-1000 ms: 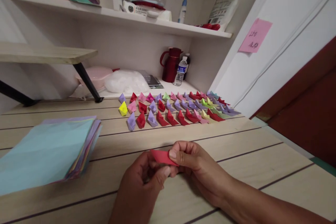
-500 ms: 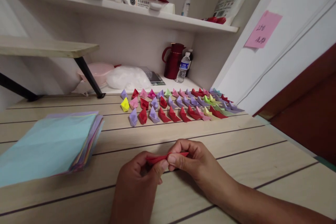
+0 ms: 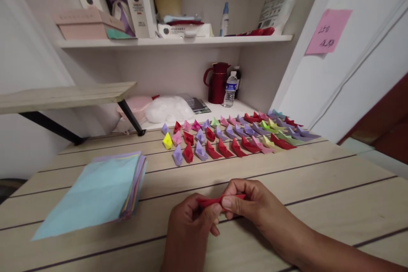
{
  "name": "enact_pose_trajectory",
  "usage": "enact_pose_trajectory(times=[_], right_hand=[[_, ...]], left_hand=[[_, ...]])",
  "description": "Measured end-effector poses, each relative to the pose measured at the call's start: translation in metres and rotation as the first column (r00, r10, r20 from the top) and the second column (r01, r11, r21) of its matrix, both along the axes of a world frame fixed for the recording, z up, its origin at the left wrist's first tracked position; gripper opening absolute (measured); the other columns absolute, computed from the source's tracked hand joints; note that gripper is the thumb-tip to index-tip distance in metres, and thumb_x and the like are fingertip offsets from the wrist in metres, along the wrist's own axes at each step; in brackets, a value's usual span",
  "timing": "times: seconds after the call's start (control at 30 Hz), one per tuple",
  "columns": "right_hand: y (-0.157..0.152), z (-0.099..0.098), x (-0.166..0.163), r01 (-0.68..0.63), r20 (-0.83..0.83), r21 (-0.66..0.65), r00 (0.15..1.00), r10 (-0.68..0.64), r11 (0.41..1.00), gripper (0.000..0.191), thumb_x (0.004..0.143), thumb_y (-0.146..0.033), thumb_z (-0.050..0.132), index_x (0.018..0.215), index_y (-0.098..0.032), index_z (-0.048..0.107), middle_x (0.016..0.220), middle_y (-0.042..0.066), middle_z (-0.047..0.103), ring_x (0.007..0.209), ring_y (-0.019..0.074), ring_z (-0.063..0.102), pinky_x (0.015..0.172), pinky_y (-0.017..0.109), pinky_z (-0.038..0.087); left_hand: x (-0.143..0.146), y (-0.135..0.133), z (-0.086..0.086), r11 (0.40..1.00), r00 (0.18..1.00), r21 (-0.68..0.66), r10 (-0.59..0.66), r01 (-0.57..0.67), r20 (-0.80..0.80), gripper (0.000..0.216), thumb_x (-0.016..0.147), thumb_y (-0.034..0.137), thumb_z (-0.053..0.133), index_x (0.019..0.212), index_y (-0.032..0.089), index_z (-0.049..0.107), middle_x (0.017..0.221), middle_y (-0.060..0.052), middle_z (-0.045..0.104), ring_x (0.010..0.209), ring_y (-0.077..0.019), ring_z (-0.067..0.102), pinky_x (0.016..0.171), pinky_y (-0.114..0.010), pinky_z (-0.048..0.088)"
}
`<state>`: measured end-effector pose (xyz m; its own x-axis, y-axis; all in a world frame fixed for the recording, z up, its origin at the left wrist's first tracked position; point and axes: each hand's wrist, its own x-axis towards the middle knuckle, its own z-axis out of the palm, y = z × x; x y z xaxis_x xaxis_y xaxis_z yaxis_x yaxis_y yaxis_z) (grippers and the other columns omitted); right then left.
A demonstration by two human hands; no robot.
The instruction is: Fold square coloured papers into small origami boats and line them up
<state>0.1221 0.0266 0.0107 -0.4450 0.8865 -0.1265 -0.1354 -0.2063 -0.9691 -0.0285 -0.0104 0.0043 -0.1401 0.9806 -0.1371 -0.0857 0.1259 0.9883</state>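
A small folded red paper boat (image 3: 208, 201) is pinched between both hands above the slatted wooden table (image 3: 153, 242). My left hand (image 3: 191, 225) grips its left part with thumb and fingers. On the other side, my right hand (image 3: 247, 199) pinches it near the middle, thumb facing me, and one pointed red end sticks out beyond the fingers. Much of the paper is covered by the fingers. Past the hands stand several folded paper boats in three rows, among them a yellow boat (image 3: 167, 140) and a purple boat (image 3: 177, 155).
A stack of coloured paper with a light blue sheet (image 3: 95, 191) on top lies left. Behind it is a small raised wooden shelf (image 3: 79, 93) on black legs. A red jug (image 3: 218, 83), a water bottle (image 3: 230, 89) and a white plastic bag (image 3: 170, 109) stand at the back.
The camera view has tilted up and shifted left, so everything appears lower and further right. Both hands keep their pinch on the red paper boat, with little change in their pose.
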Motion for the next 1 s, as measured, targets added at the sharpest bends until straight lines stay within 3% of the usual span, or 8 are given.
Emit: enact_pose_trajectory(times=[0.27,0.43,0.73,1.0], right_hand=[[0.0053,-0.0017,-0.0003,0.044,0.043,-0.022,0.998,-0.043,0.999,0.039,0.066,-0.046,0.081,0.064,-0.015,0.059,0.058,0.000,0.062,0.058,0.0125,0.050,0.062,0.026,0.034],[0.0065,0.0003,0.0003,0.058,-0.076,-0.058,0.995,-0.062,0.997,0.034,0.070,-0.041,0.080,0.065,-0.014,0.060,0.061,0.002,0.066,0.061,0.0136,0.055,0.065,0.026,0.036],[0.0096,0.0005,0.0056,0.062,-0.175,-0.151,0.981,-0.089,0.987,0.028,0.073,-0.035,0.078,0.070,-0.013,0.062,0.056,0.002,0.064,0.054,0.0098,0.052,0.059,0.022,0.035],[0.0037,-0.0001,0.0007,0.051,-0.095,-0.109,0.994,-0.061,0.993,0.035,0.067,-0.040,0.083,0.066,-0.013,0.061,0.057,0.001,0.064,0.055,0.0123,0.055,0.062,0.026,0.041]], left_hand=[[-0.0028,0.0008,-0.0009,0.997,0.997,0.031,-0.069,0.071,-0.041,0.036,0.081,0.042,0.061,0.056,0.017,0.059,0.048,0.004,0.053,0.040,-0.0079,0.046,0.046,-0.021,0.033],[-0.0013,-0.0026,0.0026,0.991,0.998,0.132,-0.011,0.018,-0.056,0.044,0.088,0.055,0.049,0.065,0.019,0.060,0.053,0.003,0.057,0.046,-0.0106,0.052,0.051,-0.022,0.041],[0.0015,-0.0017,-0.0070,0.995,0.996,0.033,-0.090,0.090,-0.003,0.026,0.076,0.039,0.066,0.090,0.017,0.065,0.055,0.006,0.058,0.044,-0.0087,0.049,0.048,-0.021,0.040],[0.0063,-0.0033,0.0002,0.999,1.000,0.034,-0.026,0.026,0.006,0.016,0.066,0.031,0.073,0.066,0.017,0.064,0.052,0.007,0.053,0.044,-0.0068,0.045,0.044,-0.017,0.038]])
